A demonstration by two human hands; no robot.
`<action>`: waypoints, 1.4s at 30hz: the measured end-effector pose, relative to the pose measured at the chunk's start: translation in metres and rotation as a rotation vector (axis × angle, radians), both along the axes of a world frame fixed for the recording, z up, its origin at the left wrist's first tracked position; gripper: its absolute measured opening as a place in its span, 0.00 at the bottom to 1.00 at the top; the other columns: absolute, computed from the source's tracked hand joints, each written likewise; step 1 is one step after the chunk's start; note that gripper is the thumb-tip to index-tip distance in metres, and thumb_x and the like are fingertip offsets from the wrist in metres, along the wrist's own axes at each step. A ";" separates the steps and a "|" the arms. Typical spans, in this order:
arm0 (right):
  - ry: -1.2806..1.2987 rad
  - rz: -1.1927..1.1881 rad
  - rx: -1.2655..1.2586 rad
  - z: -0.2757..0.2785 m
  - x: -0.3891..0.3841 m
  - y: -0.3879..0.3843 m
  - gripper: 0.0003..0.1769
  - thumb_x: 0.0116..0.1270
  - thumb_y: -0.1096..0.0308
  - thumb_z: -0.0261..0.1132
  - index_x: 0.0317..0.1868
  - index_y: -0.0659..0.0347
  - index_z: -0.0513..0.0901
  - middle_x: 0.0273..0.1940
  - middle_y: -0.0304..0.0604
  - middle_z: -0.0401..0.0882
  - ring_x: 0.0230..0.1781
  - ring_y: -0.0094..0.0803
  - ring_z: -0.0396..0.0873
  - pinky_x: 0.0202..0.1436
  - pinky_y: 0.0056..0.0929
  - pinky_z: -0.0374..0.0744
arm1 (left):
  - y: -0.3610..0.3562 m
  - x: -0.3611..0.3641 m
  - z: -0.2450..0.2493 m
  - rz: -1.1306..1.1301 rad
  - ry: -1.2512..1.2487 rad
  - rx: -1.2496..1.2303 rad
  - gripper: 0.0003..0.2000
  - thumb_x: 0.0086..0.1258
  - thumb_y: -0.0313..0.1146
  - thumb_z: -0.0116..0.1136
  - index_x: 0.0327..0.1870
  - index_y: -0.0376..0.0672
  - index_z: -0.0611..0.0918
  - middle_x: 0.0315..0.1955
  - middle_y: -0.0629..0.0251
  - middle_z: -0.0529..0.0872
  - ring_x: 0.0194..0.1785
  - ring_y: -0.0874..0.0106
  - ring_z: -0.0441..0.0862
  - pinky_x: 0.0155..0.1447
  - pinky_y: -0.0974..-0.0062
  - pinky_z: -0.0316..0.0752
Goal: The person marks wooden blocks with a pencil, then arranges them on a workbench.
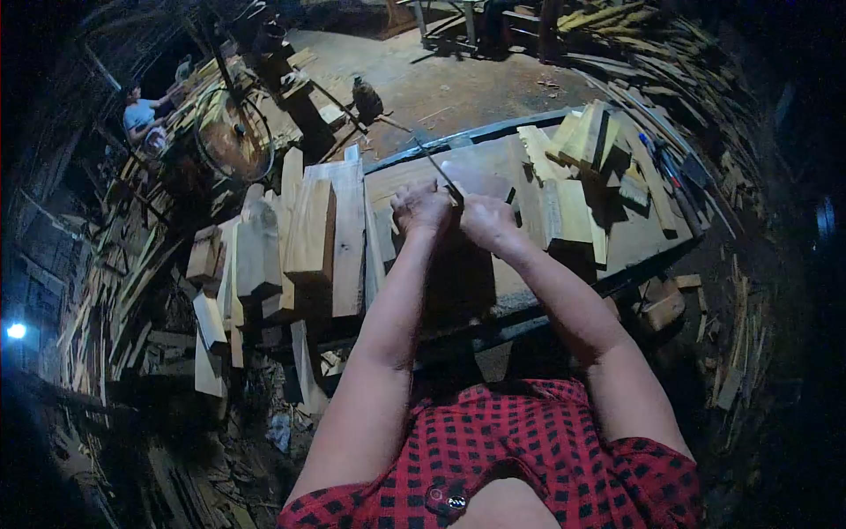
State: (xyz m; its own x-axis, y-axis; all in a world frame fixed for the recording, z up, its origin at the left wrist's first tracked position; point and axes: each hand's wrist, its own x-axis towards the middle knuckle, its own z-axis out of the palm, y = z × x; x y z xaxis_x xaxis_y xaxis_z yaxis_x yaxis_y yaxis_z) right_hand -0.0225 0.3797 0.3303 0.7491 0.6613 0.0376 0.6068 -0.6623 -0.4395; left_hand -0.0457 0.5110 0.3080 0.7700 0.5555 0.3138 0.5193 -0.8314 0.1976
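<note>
My right hand (pixel 491 220) is closed around the near end of a long, thin, dark tool (pixel 434 163), perhaps a blade seen edge-on. The tool slants up and away to the left over the workbench (pixel 401 183). Right beside it on the left, my left hand (pixel 421 208) has its fingers curled and pressed down. What lies under those fingers is hidden. Both hands are low over the bench, close together, with dark shadow in front of my body.
Wooden blocks (pixel 310 231) and boards stand along the bench's left side. More cut pieces (pixel 566 212) lie at right, near tools with blue and red handles (pixel 667 167). Scrap wood (pixel 132 300) covers the floor. A person (pixel 141 115) sits far left, near a wheel (pixel 233 137).
</note>
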 end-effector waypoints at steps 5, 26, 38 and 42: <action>-0.069 -0.121 0.060 -0.017 -0.018 -0.026 0.11 0.56 0.68 0.51 0.31 0.65 0.77 0.28 0.59 0.78 0.31 0.53 0.78 0.36 0.48 0.75 | -0.004 -0.001 0.012 -0.016 0.065 -0.094 0.13 0.59 0.44 0.46 0.38 0.51 0.80 0.40 0.59 0.78 0.49 0.59 0.72 0.51 0.61 0.64; 0.071 0.036 -0.051 -0.023 -0.055 -0.092 0.12 0.59 0.64 0.50 0.32 0.63 0.76 0.27 0.53 0.79 0.31 0.47 0.80 0.32 0.43 0.77 | -0.004 -0.001 0.009 0.008 0.145 -0.060 0.18 0.64 0.48 0.39 0.42 0.48 0.79 0.42 0.56 0.79 0.49 0.57 0.74 0.52 0.60 0.66; -0.413 0.031 0.165 -0.040 -0.039 -0.073 0.06 0.51 0.70 0.55 0.25 0.64 0.76 0.25 0.54 0.78 0.27 0.43 0.80 0.21 0.42 0.74 | -0.014 -0.003 0.004 -0.010 0.043 0.021 0.15 0.60 0.44 0.44 0.40 0.48 0.79 0.40 0.54 0.79 0.47 0.56 0.74 0.50 0.59 0.67; -0.182 0.130 0.400 0.009 -0.047 -0.060 0.05 0.48 0.71 0.56 0.23 0.65 0.74 0.22 0.53 0.76 0.22 0.44 0.77 0.17 0.38 0.72 | 0.048 0.018 -0.068 -0.141 -0.082 0.100 0.14 0.60 0.42 0.44 0.38 0.45 0.78 0.39 0.54 0.79 0.45 0.55 0.74 0.49 0.58 0.67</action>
State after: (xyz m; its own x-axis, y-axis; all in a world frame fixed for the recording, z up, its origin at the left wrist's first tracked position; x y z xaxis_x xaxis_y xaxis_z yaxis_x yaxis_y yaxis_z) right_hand -0.0693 0.3201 0.3394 0.6185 0.6562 0.4323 0.7646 -0.3757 -0.5237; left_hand -0.0277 0.5587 0.2399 0.8075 0.4071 0.4269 0.3822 -0.9123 0.1469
